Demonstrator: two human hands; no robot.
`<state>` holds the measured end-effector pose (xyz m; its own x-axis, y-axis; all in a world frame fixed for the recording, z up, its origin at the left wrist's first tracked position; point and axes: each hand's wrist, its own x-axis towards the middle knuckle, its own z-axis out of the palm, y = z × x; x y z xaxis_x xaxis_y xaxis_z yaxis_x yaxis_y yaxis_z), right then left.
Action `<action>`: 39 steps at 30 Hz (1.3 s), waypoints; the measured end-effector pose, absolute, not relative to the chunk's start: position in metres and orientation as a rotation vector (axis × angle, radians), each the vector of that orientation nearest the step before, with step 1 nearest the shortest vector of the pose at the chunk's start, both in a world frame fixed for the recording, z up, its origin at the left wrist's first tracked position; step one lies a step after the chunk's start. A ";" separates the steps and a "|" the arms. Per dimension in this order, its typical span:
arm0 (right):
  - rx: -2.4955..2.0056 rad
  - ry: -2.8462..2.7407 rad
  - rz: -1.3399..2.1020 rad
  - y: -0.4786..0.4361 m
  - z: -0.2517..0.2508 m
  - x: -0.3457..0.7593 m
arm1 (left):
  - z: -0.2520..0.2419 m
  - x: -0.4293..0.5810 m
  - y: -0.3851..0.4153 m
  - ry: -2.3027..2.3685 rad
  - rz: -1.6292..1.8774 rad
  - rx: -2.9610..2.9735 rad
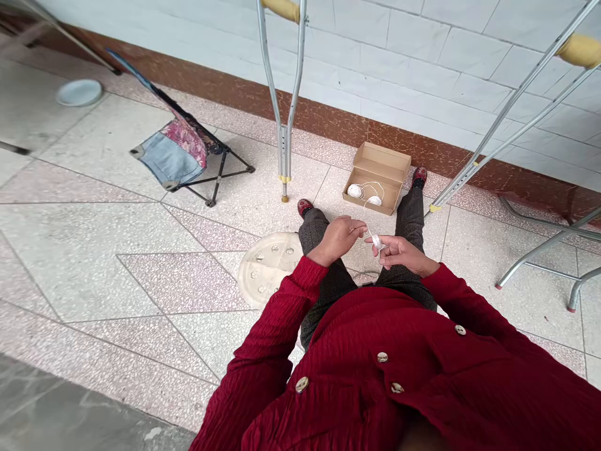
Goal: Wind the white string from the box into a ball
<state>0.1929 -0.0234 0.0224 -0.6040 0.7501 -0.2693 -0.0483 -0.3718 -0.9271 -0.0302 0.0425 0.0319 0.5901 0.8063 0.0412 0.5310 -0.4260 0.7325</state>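
My left hand [342, 239] is closed in a pinch near a strand of white yarn [369, 231]; the exact grip is too small to make out. My right hand [402, 255] has its fingers curled, with a small wound bundle of white yarn [377, 242] around or against the fingertips. Both hands are above my lap, close together. Beyond them, an open cardboard box [370, 161] sits on the floor between my feet. Inside are a white yarn ball [354, 191] and a smaller one [374, 200], with loose loops of yarn between them.
A metal crutch [284, 150] leans on the wall ahead, and another crutch [462, 178] leans at the right. A folding chair [173, 156] stands to the left, beyond a round pale stool [253, 275]. Metal chair legs [535, 254] are at the right.
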 end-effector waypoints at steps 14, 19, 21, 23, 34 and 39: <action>-1.108 -1.514 1.717 -0.005 0.014 0.192 | 0.020 -0.016 -0.001 1.069 0.386 1.868; -1.243 -1.686 1.645 -0.012 0.003 0.197 | 0.036 -0.026 0.020 1.119 0.401 2.174; -1.197 -1.647 1.767 -0.016 0.007 0.199 | 0.039 -0.029 0.033 1.105 0.418 2.242; -1.077 -1.536 1.945 -0.019 0.014 0.201 | 0.039 -0.029 0.045 1.087 0.436 2.261; -0.675 -1.028 2.065 -0.012 0.034 0.196 | 0.017 -0.003 0.015 1.021 0.542 1.684; -0.886 -1.313 1.938 -0.005 0.019 0.191 | 0.018 -0.005 0.009 1.097 0.399 1.876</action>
<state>0.1908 -0.0051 0.0190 -0.5770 0.7964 -0.1811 -0.1270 -0.3066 -0.9433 -0.0052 0.0087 0.0180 0.5546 0.8178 -0.1537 0.5273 -0.2026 0.8252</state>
